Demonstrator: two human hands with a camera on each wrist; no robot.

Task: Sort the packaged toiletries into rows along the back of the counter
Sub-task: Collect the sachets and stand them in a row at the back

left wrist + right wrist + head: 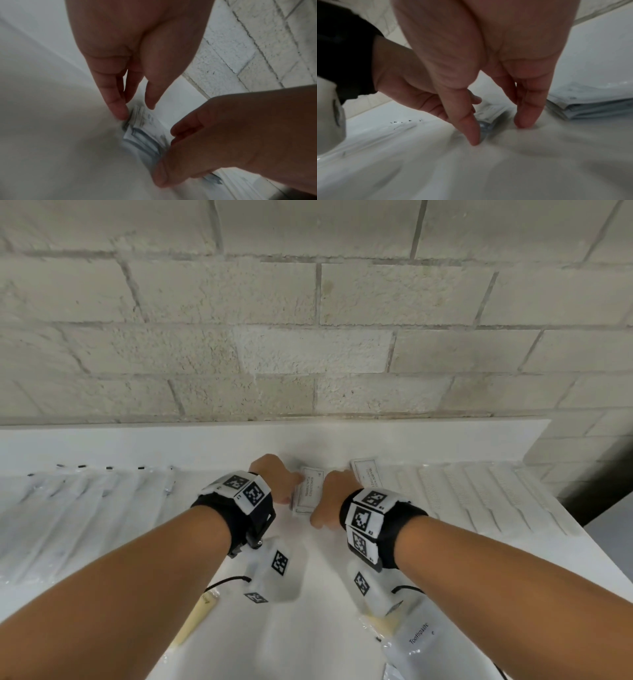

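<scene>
A small stack of white sachets [310, 491] printed with shampoo and conditioner text lies near the back of the white counter [325, 628]. My left hand [277, 481] sets straight fingertips [120, 112] against its left edge, the thumb hovering just above the top sachet [144, 117]. My right hand [330, 498] straddles the stack's near right corner: the thumb tip [475, 140] and fingertips [525, 121] rest on the counter either side of the sachets [489, 117]. Neither hand lifts anything. A second stack of the same sachets [365, 474] lies just to the right.
Wrapped toothbrushes [85, 508] lie in a row at the back left, wrapped combs [479, 494] in a row at the back right. A toothpaste packet [424, 635] and a cream sachet [195, 621] lie near the front. A brick wall [308, 337] rises behind the ledge.
</scene>
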